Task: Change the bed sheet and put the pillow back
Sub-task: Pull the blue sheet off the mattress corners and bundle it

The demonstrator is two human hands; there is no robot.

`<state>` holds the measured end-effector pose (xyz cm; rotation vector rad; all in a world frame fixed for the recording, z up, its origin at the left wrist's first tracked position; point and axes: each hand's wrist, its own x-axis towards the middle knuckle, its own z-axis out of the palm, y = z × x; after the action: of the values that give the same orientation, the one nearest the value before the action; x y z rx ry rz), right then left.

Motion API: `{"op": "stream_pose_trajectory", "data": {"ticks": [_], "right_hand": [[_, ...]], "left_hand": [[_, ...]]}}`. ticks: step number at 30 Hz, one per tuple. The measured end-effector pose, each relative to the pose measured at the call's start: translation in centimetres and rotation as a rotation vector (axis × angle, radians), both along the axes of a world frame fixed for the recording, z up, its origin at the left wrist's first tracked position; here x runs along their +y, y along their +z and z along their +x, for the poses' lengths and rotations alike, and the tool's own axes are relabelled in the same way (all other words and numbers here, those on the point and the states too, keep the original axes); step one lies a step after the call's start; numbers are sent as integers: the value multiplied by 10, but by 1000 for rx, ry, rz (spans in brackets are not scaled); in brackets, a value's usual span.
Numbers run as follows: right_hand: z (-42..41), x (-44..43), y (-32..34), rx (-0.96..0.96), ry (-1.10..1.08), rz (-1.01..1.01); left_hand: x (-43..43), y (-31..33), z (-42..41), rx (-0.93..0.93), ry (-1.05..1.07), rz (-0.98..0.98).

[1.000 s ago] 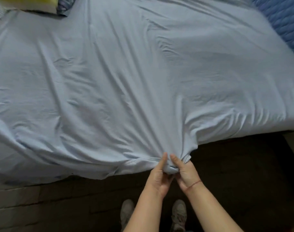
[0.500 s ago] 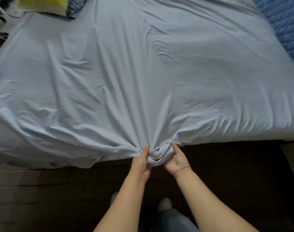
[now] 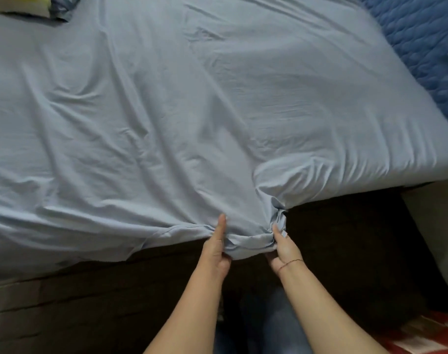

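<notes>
A pale blue bed sheet (image 3: 192, 118) lies spread and wrinkled over the whole mattress. Its near hem hangs over the dark side of the bed. My left hand (image 3: 216, 251) pinches the hem from the left, thumb on top of the cloth. My right hand (image 3: 281, 249), with a thin red string at the wrist, grips a bunched fold of the same hem a little to the right. Between the two hands the hem is gathered into a small wad. A yellow pillow (image 3: 21, 3) shows at the far left top corner, mostly cut off.
A dark blue quilted cover (image 3: 422, 42) lies along the bed's far right side. The dark bed base (image 3: 345, 238) runs below the sheet. A grey surface (image 3: 437, 226) stands at the right, and a red-and-white checked cloth (image 3: 427, 335) lies at the bottom right. My jeans-clad legs are below.
Both hands still hold the hem and have spread slightly apart. The gathered cloth sits farther right, and the hem to the left hangs lower over the bed's side.
</notes>
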<state>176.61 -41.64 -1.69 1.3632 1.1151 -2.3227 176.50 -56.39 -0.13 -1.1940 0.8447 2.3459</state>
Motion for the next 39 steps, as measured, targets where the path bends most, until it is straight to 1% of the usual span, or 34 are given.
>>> {"op": "stream_pose_trajectory", "data": {"ticks": [2, 5, 7, 9, 12, 14, 16, 19, 20, 21, 24, 25, 27, 29, 32, 37, 39], "right_hand": [[16, 5, 10, 46, 1, -21], [26, 16, 22, 137, -28, -47], [28, 24, 28, 202, 10, -65], [30, 36, 34, 240, 60, -47], [26, 55, 41, 242, 121, 8], [18, 70, 39, 224, 137, -11], [5, 84, 35, 167, 138, -126], [-23, 97, 27, 43, 122, -480], [-32, 99, 27, -2, 109, -544], [-42, 102, 24, -44, 83, -548], [-60, 107, 11, -164, 48, -359], [-62, 108, 7, -173, 61, -294], [-62, 113, -6, -130, 113, -159], [-55, 123, -16, -47, 165, -50], [-31, 137, -11, 73, 209, 6], [0, 169, 19, 154, 243, 7], [5, 183, 31, 193, 288, 9]], "left_hand": [[19, 3, 3, 11, -99, 13], [49, 15, 1, 42, -181, 86], [68, 22, -3, 62, -220, 136], [84, 24, -10, 65, -232, 138], [102, 17, -17, 69, -194, 59], [110, 12, -16, 62, -159, 36], [113, 9, -13, 42, -145, 21], [114, 12, -10, 40, -145, 28], [114, 14, -10, 43, -143, 38], [113, 16, -10, 43, -140, 52], [108, 18, -9, 45, -141, 92], [106, 18, -8, 40, -141, 95], [106, 16, -9, 32, -129, 98], [112, 14, -10, 49, -85, 118], [136, 10, -11, 66, -50, 122], [198, 19, -22, 103, -148, 191], [220, 18, -31, 55, -182, 174]]}}
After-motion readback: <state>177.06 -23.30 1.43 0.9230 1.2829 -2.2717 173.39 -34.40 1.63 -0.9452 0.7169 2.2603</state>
